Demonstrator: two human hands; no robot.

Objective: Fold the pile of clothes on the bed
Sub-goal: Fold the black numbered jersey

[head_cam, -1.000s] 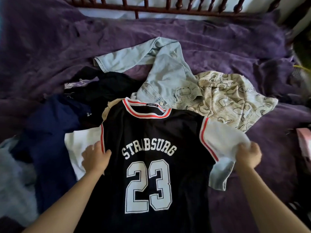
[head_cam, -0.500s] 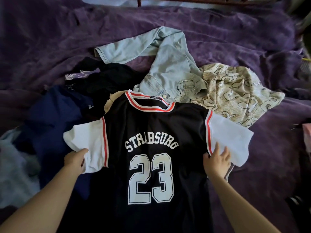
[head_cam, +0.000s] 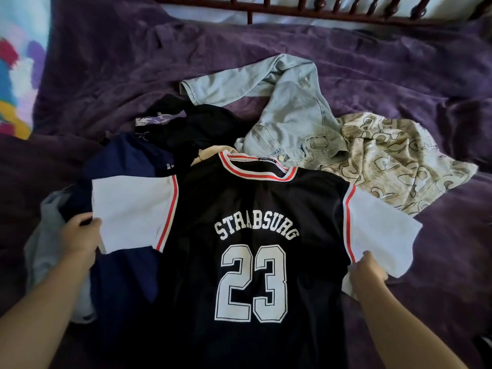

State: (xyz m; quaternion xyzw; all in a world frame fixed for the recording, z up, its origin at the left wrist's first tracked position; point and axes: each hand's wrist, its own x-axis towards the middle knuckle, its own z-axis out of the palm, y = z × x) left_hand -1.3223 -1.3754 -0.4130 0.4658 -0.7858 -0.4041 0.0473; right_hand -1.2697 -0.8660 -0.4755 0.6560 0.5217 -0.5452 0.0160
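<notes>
A black jersey (head_cam: 253,209) with white sleeves, red stripes and the print "STRABSURG 23" lies spread flat, print up, on top of the pile. My left hand (head_cam: 80,235) grips the outer edge of its left white sleeve. At the right sleeve's lower edge, near the red seam, my right hand (head_cam: 367,272) holds the cloth with curled fingers. Behind the jersey lie a light denim jacket (head_cam: 287,113), a beige patterned garment (head_cam: 394,161), a black garment (head_cam: 191,129) and a navy garment (head_cam: 127,161).
The clothes lie on a rumpled purple bedspread (head_cam: 399,75). A dark wooden rail (head_cam: 319,9) runs along the far side of the bed. A pale grey cloth (head_cam: 45,243) lies under my left forearm. A colourful fabric (head_cam: 16,75) shows at the far left.
Both sleeves have been pulled outward and now lie flat. My left hand moved from the jersey's body to the left sleeve edge. My right hand shifted to the right sleeve's lower edge.
</notes>
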